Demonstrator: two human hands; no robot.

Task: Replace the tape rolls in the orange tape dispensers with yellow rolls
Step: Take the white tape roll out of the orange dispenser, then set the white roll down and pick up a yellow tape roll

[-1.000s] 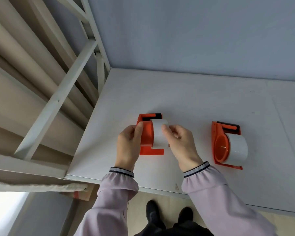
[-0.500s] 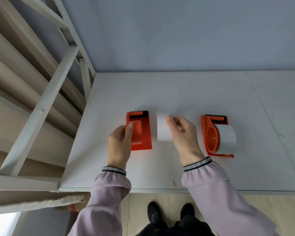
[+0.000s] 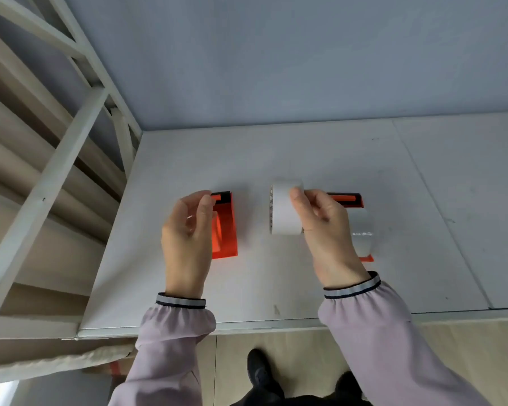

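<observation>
White tape roll — pinched in right hand; left hand loosely curled — empty.

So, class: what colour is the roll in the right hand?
White, in the head view: the roll in the right hand.

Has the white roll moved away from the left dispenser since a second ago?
Yes. The white roll, held in the right hand, has moved rightward off the left dispenser, toward the right dispenser.
</observation>
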